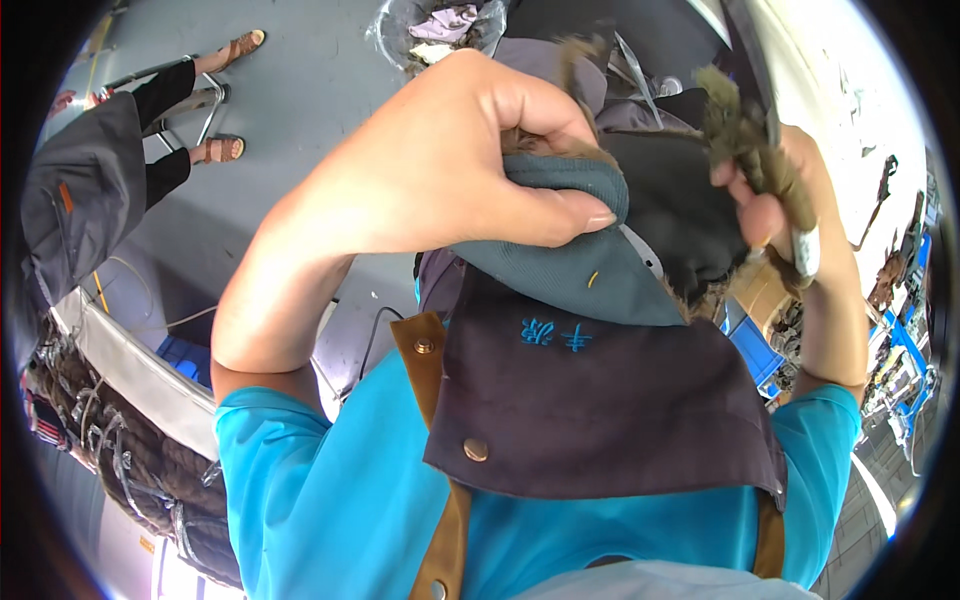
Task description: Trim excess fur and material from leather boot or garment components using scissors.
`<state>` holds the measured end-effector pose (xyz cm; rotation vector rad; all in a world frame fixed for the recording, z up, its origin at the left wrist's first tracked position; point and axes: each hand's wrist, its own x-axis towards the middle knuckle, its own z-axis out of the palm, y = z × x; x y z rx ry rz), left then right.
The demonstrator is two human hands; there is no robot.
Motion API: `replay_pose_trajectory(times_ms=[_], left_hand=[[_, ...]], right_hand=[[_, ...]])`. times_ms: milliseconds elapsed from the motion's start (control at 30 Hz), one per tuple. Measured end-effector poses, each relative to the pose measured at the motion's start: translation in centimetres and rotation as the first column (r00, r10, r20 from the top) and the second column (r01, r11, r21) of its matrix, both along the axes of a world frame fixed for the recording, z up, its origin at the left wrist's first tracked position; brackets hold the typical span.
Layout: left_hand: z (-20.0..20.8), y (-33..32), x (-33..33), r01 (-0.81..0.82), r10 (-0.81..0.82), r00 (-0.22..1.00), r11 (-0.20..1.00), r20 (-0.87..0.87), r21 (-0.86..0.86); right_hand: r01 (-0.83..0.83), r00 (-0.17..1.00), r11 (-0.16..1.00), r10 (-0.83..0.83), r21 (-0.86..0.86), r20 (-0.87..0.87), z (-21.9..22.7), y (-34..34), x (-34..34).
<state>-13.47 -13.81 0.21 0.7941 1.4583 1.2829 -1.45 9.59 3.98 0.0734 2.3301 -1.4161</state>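
Held up in front of my chest is a grey-teal ribbed fabric piece (570, 275), with brown fur along its edges and a small yellow mark on it. My left hand (440, 150) pinches its folded upper part, thumb on the fabric and fingers behind. Black smooth cloth (675, 195) spreads between my hands; whether it joins the teal piece I cannot tell. To the right, my right hand (755, 205) is closed round a brown furry strip (770, 160), blurred by motion. A white object (806, 252) shows beside that hand, its kind unclear.
A clear plastic-lined bin (385, 35) with fabric scraps stands at the top. A seated person in dark clothes (80, 200) is at the left. Plastic-wrapped brown fur (110, 450) lies lower left. Beyond my right arm are blue crates (752, 350). My dark apron (600, 420) hangs below the fabric.
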Motion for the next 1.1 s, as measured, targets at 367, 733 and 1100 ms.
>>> replay_pose_trajectory(times_ms=[367,733,1100], left_hand=[[0.1,-1.4,0.6,-0.267,0.295,0.929,0.953,-0.225,0.146],[0.2,-0.3,4.2,-0.566,0.525,0.822,0.796,0.219,0.214],[-0.4,-0.2,3.9,-0.486,0.467,0.874,0.844,0.135,0.226]], right_hand=[[0.464,0.881,0.751,-0.448,-0.47,0.153,-0.8,-6.8,-2.2],[0.336,0.942,0.877,-0.302,-0.344,0.148,0.0,-5.5,-1.8],[-0.311,0.947,0.94,0.294,0.137,0.13,0.8,1.0,0.5]])
